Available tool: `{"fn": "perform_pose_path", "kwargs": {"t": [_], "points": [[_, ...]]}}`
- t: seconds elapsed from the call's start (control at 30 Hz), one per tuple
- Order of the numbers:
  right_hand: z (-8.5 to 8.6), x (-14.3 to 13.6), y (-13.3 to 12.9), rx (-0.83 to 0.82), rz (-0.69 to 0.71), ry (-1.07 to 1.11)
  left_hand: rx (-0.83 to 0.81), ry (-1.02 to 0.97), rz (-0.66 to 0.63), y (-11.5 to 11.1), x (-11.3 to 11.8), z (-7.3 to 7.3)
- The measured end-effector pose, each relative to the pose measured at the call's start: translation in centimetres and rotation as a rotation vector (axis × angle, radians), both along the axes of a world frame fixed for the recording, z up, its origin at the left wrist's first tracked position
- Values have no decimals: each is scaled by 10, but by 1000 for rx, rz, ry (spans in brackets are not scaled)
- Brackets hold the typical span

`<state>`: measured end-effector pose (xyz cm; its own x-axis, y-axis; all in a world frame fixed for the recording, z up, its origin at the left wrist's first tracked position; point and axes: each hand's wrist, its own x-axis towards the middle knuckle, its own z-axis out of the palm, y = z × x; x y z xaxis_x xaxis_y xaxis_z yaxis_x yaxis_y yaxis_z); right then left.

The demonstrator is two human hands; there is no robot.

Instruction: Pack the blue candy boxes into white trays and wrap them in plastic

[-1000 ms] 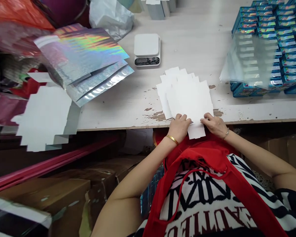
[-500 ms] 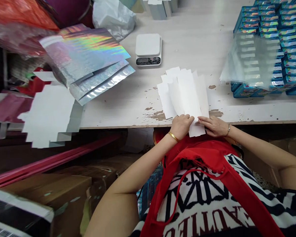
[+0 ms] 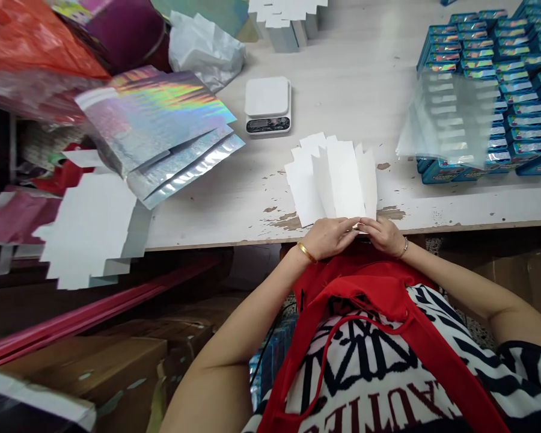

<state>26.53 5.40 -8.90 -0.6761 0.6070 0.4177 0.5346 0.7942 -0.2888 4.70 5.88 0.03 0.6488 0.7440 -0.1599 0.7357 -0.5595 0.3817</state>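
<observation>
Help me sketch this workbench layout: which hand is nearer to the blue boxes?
Right. The right hand, at the near end of the white card, is left of the blue boxes; the left hand, also there, is farther left.

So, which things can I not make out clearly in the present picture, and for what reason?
Head view: the near end of the white card, hidden by the left hand and right hand.
Head view: any reading on the white scale, too small.
Head view: how far the blue boxes extend, cut off by the right edge; some veiled by the translucent sheet.
</observation>
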Motion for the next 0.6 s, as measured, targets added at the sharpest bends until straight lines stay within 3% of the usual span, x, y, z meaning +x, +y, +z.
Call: {"fn": "perform_pose_path", "kwargs": {"t": [0.13, 0.23, 0.4, 0.47, 0.53, 0.6], "points": [[-3, -6, -9, -56, -127, 122, -6, 27, 169, 5, 7, -10], [-5, -9, -15, -77, -171, 72, 37, -20, 333, 6, 15, -19], [-4, -8, -19, -87, -150, -160, 308, -448, 395, -8, 8, -35], [-2, -7, -19, -59, -140, -201, 415, -639, 531, -20, 3, -45], [1, -7, -18, -36, -128, -225, 393, -800, 692, -31, 3, -57], [4, -8, -17, -22, -124, -243, 226, -885, 742, -40, 12, -71]]}}
